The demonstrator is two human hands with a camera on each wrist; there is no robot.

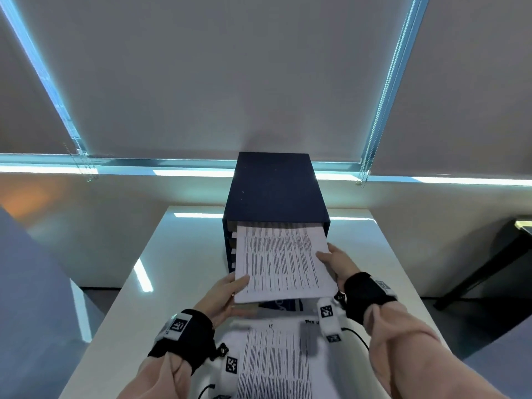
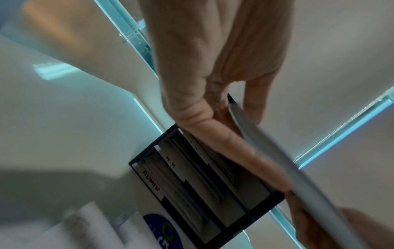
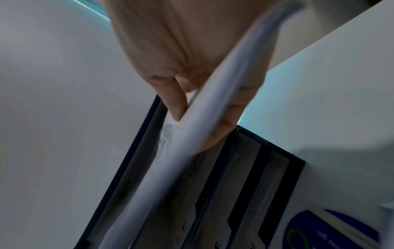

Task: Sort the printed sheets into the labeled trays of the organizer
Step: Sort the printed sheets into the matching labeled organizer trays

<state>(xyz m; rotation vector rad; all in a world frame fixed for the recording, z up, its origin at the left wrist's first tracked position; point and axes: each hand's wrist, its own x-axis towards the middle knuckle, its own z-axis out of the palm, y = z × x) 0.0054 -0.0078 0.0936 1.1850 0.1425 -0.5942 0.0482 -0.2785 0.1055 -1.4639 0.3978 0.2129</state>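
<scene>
A dark blue organizer point(image 1: 275, 188) stands at the far middle of the white table, its trays point(image 2: 192, 182) facing me, two labeled "H.R." and "ADMIN". A bundle of printed sheets point(image 1: 283, 263) has its far edge in the top slot. My left hand point(image 1: 227, 295) pinches the bundle's near left corner, thumb on top. My right hand point(image 1: 338, 262) grips its right edge, thumb on top and fingers point(image 3: 226, 128) under the sheets point(image 3: 187, 144). More printed sheets point(image 1: 276, 361) lie on the table below my wrists.
The white table point(image 1: 178, 263) ends near a wall with drawn roller blinds point(image 1: 224, 76) behind the organizer. A blue printed item point(image 1: 280, 305) lies under the held bundle. A dark piece of furniture point(image 1: 503, 254) stands at the right, off the table.
</scene>
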